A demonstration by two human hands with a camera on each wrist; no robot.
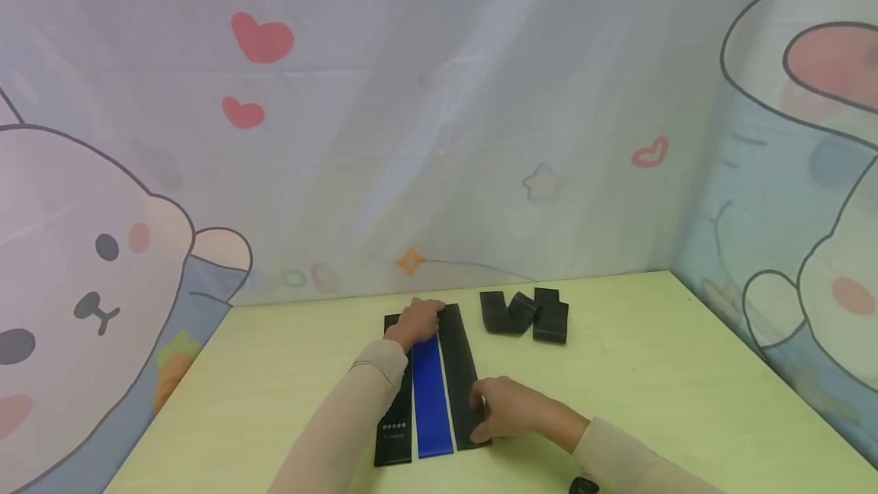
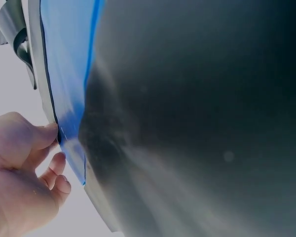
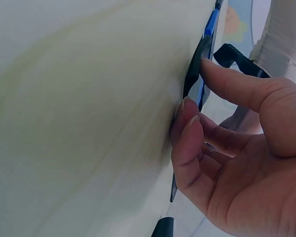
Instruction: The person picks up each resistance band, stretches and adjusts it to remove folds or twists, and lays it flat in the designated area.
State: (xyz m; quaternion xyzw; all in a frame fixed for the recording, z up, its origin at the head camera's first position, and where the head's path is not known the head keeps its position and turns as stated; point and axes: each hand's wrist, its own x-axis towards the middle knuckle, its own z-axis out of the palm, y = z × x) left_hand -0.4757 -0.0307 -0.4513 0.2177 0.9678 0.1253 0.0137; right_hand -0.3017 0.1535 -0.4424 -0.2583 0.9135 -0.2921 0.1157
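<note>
Three flat bands lie side by side, lengthwise, on a pale yellow-green table (image 1: 274, 402): printed black band (image 1: 394, 444) at left, blue band (image 1: 432, 410) in the middle, plain black band (image 1: 458, 372) at right. Left hand (image 1: 417, 322) at the far end, thumb and forefinger closed in a pinch on the plain black band's edge; other fingers bent and loose. Right hand (image 1: 511, 406) at that band's near end, fingers bent, thumb tip touching it and standing apart from the fingertips; whether the band is actually pinched there cannot be told.

Hidden: the far ends of the printed and blue bands, under the left hand and sleeve (image 1: 329, 418). A dark, blurred surface (image 2: 202, 108) fills most of the left wrist view (too close to the lens to say which band it is). Beyond, right of the row, two black folded bands (image 1: 507, 315) (image 1: 551, 319), their layers hard to separate. A small black object (image 1: 584, 485) by the right cuff is cut off by the bottom edge, unidentifiable.

Writing: five pale dots near the printed band's near end, small lettering below, possibly ending in "HEAVY". No brand legible.
</note>
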